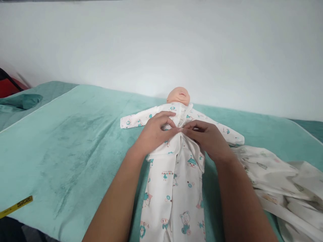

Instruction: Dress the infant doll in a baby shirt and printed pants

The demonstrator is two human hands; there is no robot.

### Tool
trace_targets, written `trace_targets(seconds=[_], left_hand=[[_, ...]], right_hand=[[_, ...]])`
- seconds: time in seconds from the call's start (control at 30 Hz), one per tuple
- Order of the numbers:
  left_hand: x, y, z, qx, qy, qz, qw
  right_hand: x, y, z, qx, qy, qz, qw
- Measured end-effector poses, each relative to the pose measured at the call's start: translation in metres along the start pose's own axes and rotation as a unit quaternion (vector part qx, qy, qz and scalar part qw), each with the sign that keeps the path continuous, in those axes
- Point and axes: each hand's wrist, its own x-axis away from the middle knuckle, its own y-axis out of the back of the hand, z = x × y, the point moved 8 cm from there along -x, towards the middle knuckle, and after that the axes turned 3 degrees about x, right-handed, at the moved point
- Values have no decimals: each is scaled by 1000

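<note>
A baby doll (178,95) lies on its back, dressed in a white baby jacket (161,151) and matching trousers (161,195) printed with small animals and houses. My left hand (157,129) pinches the jacket's front edge at the chest between thumb and index finger, its other fingers lying over the cloth. From the other side, my right hand (205,136) pinches the opposite front edge, its fingertips meeting those of the left. Any fastener between the fingertips is hidden. The jacket's lower front hangs slightly apart over the trousers. Both sleeves stretch out sideways.
Crumpled white printed cloth (272,171) lies to the right of the doll. A green plush cover (75,144) spreads under everything, up to a white wall (161,47). A yellow strip (16,206) lies at the lower left, and a red and black object (8,85) stands far left.
</note>
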Motion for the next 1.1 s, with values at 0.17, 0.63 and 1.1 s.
trace_targets(seconds=[0.17, 0.63, 1.1], left_hand=[[3, -6, -7, -66, -30, 30, 997], [1, -6, -5, -64, -37, -5, 997], [0, -9, -6, -78, -68, 2, 995]], right_hand=[[0, 1, -2, -36, -5, -4, 999], [2, -2, 3, 23, 32, 59, 997], [0, -1, 4, 41, 42, 3, 998]])
